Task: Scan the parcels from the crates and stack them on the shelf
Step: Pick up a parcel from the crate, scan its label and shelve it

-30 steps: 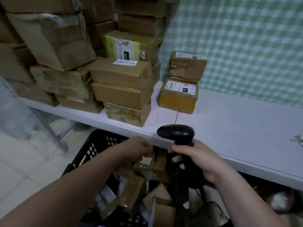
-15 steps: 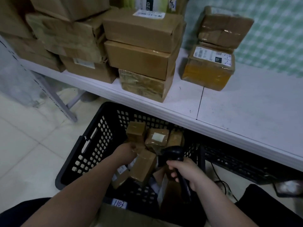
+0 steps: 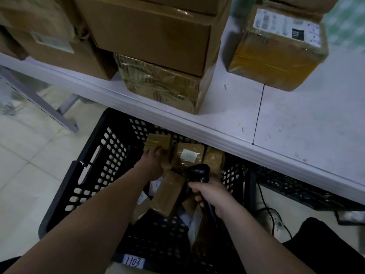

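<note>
A black perforated crate (image 3: 92,171) sits on the floor under the shelf edge, holding several small brown taped parcels. My left hand (image 3: 151,165) reaches into it, its fingertips on the far-left small parcel (image 3: 159,140); whether it grips is hidden. Beside it lie a parcel with a white label (image 3: 188,155) and another brown parcel (image 3: 169,193) near my wrist. My right hand (image 3: 212,196) grips the black barcode scanner (image 3: 198,172) by its handle, head pointing into the crate. The white shelf (image 3: 296,123) above carries stacked cardboard boxes (image 3: 154,36).
A yellow-taped box with a label (image 3: 276,56) stands apart on the shelf to the right of the stacks. A second black crate (image 3: 292,186) lies under the shelf on the right, with cables (image 3: 264,206) beside it. Shelf legs (image 3: 41,103) stand on the tiled floor at left.
The view has tilted down from the shelf toward the crate. Both hands have gone lower into the crate, and my left hand has reached further to the far-left parcel.
</note>
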Demonstrator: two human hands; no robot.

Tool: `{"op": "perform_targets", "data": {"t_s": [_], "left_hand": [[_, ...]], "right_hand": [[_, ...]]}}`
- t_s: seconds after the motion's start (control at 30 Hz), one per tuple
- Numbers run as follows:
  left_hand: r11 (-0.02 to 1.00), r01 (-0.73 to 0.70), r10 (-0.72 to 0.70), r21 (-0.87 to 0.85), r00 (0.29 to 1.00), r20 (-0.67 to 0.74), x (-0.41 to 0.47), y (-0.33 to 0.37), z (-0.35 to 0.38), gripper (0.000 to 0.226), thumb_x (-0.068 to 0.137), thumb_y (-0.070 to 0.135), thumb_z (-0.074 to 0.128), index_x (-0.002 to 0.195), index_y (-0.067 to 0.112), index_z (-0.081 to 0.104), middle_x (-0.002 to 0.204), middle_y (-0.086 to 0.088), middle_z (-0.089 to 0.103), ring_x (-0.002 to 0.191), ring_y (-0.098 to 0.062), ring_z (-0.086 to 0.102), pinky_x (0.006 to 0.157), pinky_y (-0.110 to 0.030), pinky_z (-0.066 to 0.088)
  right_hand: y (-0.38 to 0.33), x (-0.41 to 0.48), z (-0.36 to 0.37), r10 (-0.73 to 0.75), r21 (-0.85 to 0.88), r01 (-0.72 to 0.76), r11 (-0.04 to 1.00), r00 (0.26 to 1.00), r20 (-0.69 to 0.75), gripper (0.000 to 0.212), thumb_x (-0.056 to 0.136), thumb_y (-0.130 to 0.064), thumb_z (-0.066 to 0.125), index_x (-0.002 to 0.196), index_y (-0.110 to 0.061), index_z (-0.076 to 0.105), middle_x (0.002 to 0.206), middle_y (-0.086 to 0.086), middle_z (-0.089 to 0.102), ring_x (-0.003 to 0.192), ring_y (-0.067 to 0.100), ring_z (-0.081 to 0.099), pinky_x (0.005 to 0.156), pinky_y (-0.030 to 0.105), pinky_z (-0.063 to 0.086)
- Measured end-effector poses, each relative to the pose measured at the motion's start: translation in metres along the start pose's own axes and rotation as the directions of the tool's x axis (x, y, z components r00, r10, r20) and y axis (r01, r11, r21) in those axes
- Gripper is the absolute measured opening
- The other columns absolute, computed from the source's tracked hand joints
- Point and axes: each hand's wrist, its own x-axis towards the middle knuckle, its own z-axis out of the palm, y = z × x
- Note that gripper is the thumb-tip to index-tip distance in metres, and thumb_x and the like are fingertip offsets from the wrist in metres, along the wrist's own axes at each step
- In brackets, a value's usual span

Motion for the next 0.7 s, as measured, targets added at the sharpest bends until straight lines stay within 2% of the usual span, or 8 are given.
{"op": "perform_targets", "data": {"t_s": [0.07,0.13,0.23,0.33,0.4,0.53,0.6,0.7], "left_hand": [[0.998,0.019,-0.021,0.054,0.999,0.037,0.007,-0.001,0.004,0.081,0.090,0.024,0.052,0.154,0.022,0.003,0.162,-0.005,-0.001,0.148,-0.033,-0.001,0.118,-0.048,0.017],[0.994,0.052,-0.051,0.092,0.999,-0.004,0.009,0.002,0.006,0.082,0.091,0.025,0.053,0.154,0.022,0.001,0.161,-0.005,-0.001,0.148,-0.031,-0.007,0.117,-0.048,0.022],[0.993,0.063,-0.052,0.095,0.991,-0.120,0.007,0.006,0.005,0.085,0.089,0.018,0.057,0.154,0.015,0.002,0.158,-0.012,0.010,0.147,-0.032,0.005,0.115,-0.045,0.025],[0.994,0.103,-0.098,0.033,0.986,-0.136,0.006,0.006,0.009,0.096,0.087,0.015,0.061,0.153,0.013,-0.009,0.155,-0.018,0.011,0.144,-0.036,0.015,0.113,-0.041,0.032],[0.988,0.126,-0.111,0.087,0.980,-0.166,0.004,0.004,0.011,0.099,0.087,0.013,0.063,0.153,0.013,-0.011,0.151,-0.018,0.010,0.140,-0.035,0.020,0.108,-0.038,0.038],[0.979,0.133,-0.097,0.153,0.970,-0.222,0.002,0.002,0.010,0.094,0.083,0.014,0.070,0.153,0.018,0.007,0.152,-0.013,0.009,0.137,-0.032,0.024,0.097,-0.036,0.049],[0.974,0.133,-0.085,0.183,0.965,-0.247,0.001,0.002,0.007,0.089,0.083,0.018,0.069,0.151,0.017,0.012,0.149,-0.009,0.022,0.135,-0.029,0.030,0.090,-0.035,0.051],[0.971,0.128,-0.065,0.204,0.955,-0.290,-0.008,0.004,0.002,0.088,0.079,0.039,0.070,0.147,0.015,0.020,0.140,-0.005,0.037,0.128,-0.025,0.036,0.086,-0.035,0.048]], "right_hand": [[-0.001,0.006,0.000,-0.002,-0.006,0.002,1.000,1.000,-0.005,0.015,0.086,-0.021,0.068,0.099,-0.015,0.066,0.087,0.003,0.063,0.068,0.014,0.055,0.056,0.024,0.041],[-0.002,0.010,-0.001,-0.005,0.006,0.005,1.000,1.000,-0.010,0.012,0.087,-0.019,0.067,0.097,-0.014,0.066,0.083,0.002,0.061,0.065,0.013,0.053,0.055,0.024,0.040],[-0.002,0.015,-0.001,-0.003,0.009,0.003,1.000,1.000,-0.018,0.017,0.087,-0.018,0.066,0.102,-0.011,0.066,0.083,0.003,0.060,0.063,0.012,0.051,0.054,0.023,0.039],[0.000,0.017,0.000,-0.001,0.019,0.001,1.000,1.000,-0.008,0.008,0.087,-0.017,0.066,0.095,-0.014,0.064,0.081,0.003,0.059,0.062,0.012,0.050,0.053,0.022,0.038],[0.001,0.017,0.000,-0.004,0.018,0.004,1.000,1.000,0.001,0.005,0.087,-0.018,0.066,0.091,-0.017,0.064,0.083,0.002,0.060,0.065,0.012,0.052,0.055,0.023,0.040],[0.004,0.017,0.000,-0.010,0.025,0.010,1.000,1.000,0.018,0.008,0.087,-0.021,0.067,0.093,-0.023,0.063,0.088,0.001,0.062,0.070,0.013,0.055,0.059,0.024,0.043],[0.005,0.016,0.000,-0.011,0.031,0.011,0.999,1.000,0.018,0.008,0.087,-0.021,0.067,0.093,-0.023,0.062,0.089,0.001,0.062,0.071,0.013,0.055,0.059,0.024,0.043],[0.004,0.014,0.000,-0.005,0.048,0.004,0.999,1.000,0.014,0.008,0.087,-0.020,0.067,0.095,-0.021,0.063,0.088,0.001,0.062,0.071,0.014,0.054,0.060,0.024,0.042]]}}
